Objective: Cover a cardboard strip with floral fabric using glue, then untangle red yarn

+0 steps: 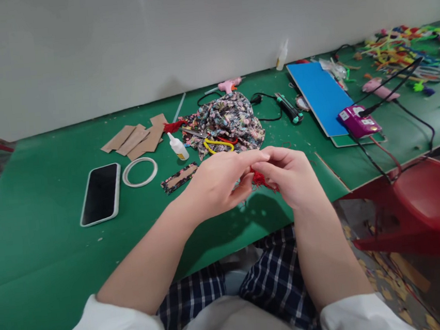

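Note:
My left hand [221,180] and my right hand [288,171] meet above the table's front part, fingertips pinched together. A bundle of red thread [260,179], like a tassel, shows below the fingers of my right hand, which grip it. My left thumb and fingers are closed at the same spot; what they pinch is hidden. Just beyond the hands lie yellow-handled scissors [218,145] on a crumpled floral cloth [234,117]. Left of them stands a small white glue bottle [178,147], with a red tassel [174,126] behind it. A cloth-edged cardboard strip [179,178] lies near my left wrist.
A phone [101,194], a roll of tape [139,171] and cardboard pieces [135,139] lie at left. Behind are a pink glue gun [230,85] and a cutter knife [289,108]. At right are a blue board [320,95], a purple power box [359,120] with cables and a red stool [437,198].

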Motion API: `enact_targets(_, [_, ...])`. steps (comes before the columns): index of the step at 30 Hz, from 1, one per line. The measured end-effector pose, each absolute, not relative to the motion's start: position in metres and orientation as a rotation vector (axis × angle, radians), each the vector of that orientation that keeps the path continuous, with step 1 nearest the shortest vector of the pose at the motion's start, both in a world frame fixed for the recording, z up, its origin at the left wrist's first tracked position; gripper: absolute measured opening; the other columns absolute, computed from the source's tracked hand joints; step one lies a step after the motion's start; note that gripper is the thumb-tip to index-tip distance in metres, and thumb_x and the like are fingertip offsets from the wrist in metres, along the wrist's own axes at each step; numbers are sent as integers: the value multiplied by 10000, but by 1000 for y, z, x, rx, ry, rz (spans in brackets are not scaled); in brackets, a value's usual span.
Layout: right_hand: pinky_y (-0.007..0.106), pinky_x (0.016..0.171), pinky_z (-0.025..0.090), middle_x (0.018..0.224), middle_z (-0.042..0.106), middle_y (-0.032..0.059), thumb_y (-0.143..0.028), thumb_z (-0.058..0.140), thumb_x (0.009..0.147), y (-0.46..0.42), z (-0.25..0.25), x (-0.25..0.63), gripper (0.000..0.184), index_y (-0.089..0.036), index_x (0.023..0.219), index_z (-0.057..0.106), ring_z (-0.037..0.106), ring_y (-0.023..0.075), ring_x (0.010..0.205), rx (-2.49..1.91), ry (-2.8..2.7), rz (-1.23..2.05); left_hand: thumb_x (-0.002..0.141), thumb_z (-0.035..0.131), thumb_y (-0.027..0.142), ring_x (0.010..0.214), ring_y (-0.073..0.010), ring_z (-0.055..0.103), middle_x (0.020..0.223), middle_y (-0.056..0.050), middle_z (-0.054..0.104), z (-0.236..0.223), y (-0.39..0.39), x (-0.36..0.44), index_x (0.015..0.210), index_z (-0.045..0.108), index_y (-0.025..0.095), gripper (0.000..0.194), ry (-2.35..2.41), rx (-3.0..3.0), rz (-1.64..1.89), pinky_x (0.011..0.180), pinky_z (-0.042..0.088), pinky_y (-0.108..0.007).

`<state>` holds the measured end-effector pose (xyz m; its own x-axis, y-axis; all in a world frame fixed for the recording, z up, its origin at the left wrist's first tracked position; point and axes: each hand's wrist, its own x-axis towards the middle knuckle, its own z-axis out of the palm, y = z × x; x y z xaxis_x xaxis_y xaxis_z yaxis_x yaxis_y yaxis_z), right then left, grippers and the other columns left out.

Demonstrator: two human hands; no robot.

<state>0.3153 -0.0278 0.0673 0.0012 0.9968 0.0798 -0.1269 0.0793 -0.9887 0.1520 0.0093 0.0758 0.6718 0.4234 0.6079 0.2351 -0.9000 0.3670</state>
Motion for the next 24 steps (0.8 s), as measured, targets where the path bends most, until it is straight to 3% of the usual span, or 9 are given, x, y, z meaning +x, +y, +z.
enact_targets(15, [205, 534, 394, 695, 614, -30, -263, 705, 711, -39, 74, 315, 63, -208, 697, 678, 537, 69, 641, -1186, -1300, 947, 799, 448, 127, 697, -122, 587, 786, 13, 628, 78, 6, 153, 1067, 498, 205, 284, 607, 2772, 1037, 672, 439, -249])
enact_targets(20, [204, 533, 413, 651, 613, -44, -252, 711, 710, -38, 72, 313, 49, -213, 708, 681, 536, 59, 595, -1119, -1230, 1010, 749, 477, 88, 523, -84, 509, 585, 78, 510, 84, 3, 154, 1010, 497, 219, 293, 637, 2550, 1042, 554, 387, -204])
enact_targets(24, [198, 517, 408, 638, 611, -50, -257, 714, 710, -36, 71, 313, 53, -216, 715, 682, 522, 50, 563, -1084, -1202, 1052, 753, 479, 80, 501, -73, 483, 571, 85, 476, 86, 1, 154, 1021, 494, 213, 299, 609, 2490, 1026, 545, 375, -199])
